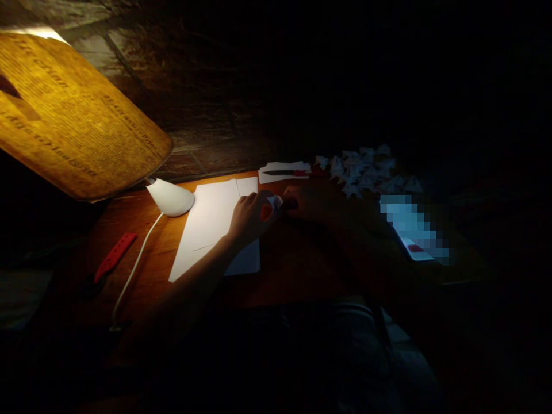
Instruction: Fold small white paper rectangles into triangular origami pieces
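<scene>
Above the wooden table [297, 264], my left hand [250, 215] has its fingers closed on a small folded white paper [275, 202]. My right hand [297, 201], in deep shadow, meets the same paper from the right, its fingertips pinched at the paper's edge. White paper sheets [211, 221] lie on the table under and to the left of my left hand. Beyond my hands, a knife [280, 172] with a red handle rests on a small stack of white paper [269, 179].
A lamp with a printed shade [81, 121] and white base [170, 197] stands at the left, its cable [138, 261] running forward. A red strap-like object [115, 256] lies left of it. Several folded paper pieces [356, 169] are heaped back right, near a lit phone [414, 233].
</scene>
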The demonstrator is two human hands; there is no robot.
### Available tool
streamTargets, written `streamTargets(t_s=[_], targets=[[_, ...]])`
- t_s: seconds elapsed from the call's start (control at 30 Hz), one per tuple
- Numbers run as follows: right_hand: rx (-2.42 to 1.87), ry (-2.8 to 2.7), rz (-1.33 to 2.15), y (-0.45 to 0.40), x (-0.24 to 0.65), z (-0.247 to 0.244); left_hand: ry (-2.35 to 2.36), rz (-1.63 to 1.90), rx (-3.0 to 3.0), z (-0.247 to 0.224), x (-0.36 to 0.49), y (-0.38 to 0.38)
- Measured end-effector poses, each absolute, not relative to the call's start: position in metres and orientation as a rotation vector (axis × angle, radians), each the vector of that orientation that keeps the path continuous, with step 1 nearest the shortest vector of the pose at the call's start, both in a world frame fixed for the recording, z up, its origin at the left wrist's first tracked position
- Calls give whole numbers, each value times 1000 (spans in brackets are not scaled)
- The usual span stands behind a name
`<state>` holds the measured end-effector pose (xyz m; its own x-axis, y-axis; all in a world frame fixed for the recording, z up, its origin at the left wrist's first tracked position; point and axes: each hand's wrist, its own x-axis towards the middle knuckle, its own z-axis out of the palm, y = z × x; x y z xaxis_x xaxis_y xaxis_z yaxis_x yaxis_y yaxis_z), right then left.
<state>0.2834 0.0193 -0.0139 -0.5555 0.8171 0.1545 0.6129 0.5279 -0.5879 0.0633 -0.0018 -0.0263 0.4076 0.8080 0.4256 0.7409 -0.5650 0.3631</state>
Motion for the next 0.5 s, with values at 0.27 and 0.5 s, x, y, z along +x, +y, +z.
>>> streamTargets(t_s=[0.27, 0.5], targets=[[-1084, -2304, 788, 23, 288, -14, 1317, 930, 2496, -28, 63, -1], [-1056, -2312, 794, 30, 292, -21, 1165, 958, 2432, -26, 63, -4]])
